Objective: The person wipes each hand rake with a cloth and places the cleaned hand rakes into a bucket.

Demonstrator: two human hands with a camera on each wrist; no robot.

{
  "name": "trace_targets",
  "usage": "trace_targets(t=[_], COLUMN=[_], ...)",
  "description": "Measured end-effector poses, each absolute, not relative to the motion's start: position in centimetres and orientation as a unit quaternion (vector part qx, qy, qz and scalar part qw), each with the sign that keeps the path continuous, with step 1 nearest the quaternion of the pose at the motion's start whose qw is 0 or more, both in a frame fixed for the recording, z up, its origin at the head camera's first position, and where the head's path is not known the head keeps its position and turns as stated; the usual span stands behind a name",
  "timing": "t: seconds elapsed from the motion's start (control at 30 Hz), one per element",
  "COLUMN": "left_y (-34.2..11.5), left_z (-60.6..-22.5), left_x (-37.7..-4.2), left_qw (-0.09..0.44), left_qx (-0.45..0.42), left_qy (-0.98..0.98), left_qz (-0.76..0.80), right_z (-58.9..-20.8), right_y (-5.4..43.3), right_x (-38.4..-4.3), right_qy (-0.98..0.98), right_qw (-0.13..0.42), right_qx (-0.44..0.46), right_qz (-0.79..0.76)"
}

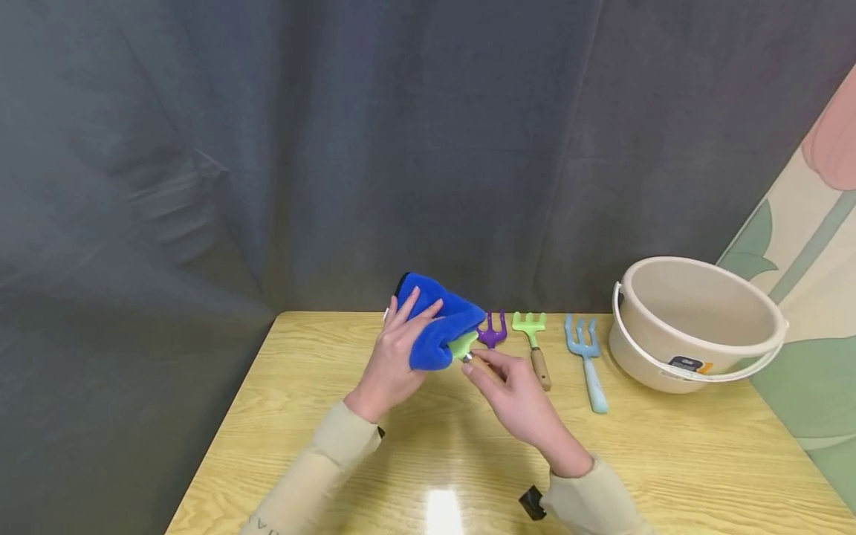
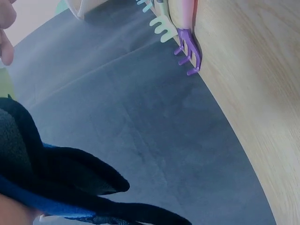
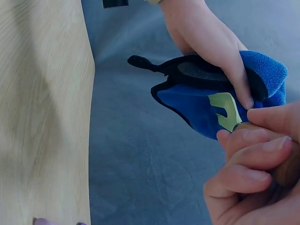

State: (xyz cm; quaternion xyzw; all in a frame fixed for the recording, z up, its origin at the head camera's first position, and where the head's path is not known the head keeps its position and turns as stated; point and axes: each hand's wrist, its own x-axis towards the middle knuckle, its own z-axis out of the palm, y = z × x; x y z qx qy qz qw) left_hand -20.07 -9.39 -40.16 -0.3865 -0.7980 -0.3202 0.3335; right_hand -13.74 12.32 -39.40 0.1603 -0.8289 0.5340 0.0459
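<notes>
My right hand [image 1: 518,401] grips the wooden handle of a small garden hand tool [image 3: 227,105] with a light-green, notched head. Around that head is folded a blue cloth [image 1: 448,312] with black edging, held above the table by my left hand [image 1: 394,357]. In the head view the left fingers spread over the cloth's far side; in the right wrist view a left digit presses the cloth beside the green head. Part of the head is hidden in the folds. Dark edges of the cloth fill the lower left of the left wrist view.
To the right of the hands lie a purple fork [image 1: 493,334], a green rake with a wooden handle [image 1: 539,364] and a light-blue fork [image 1: 592,375]. A beige bucket [image 1: 642,360] with a white handle stands at the table's right. A dark curtain [image 1: 428,148] hangs behind.
</notes>
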Motion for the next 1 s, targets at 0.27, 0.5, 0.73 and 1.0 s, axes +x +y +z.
trace_targets(t=[0.27, 0.5, 0.73, 1.0], left_y=[-9.2, -8.4, -7.0, -7.5], left_z=[-40.2, -40.5, -41.0, -41.3], left_x=[-19.5, -18.7, -17.8, -18.9], left_qw=[0.305, 0.302, 0.309, 0.309], left_qx=[-0.407, -0.431, -0.464, -0.446], left_qy=[-0.801, -0.802, -0.781, -0.783], left_qz=[-0.316, -0.283, -0.282, -0.305], right_z=[-39.4, -39.5, -39.5, -39.5], right_y=[12.4, 12.3, 12.1, 12.4], right_x=[-13.9, -14.1, -14.4, -14.2], right_qy=[-0.836, -0.834, -0.833, -0.833], right_qw=[0.046, 0.045, 0.053, 0.067], right_qx=[0.153, 0.156, 0.135, 0.158], right_qz=[0.525, 0.527, 0.533, 0.526])
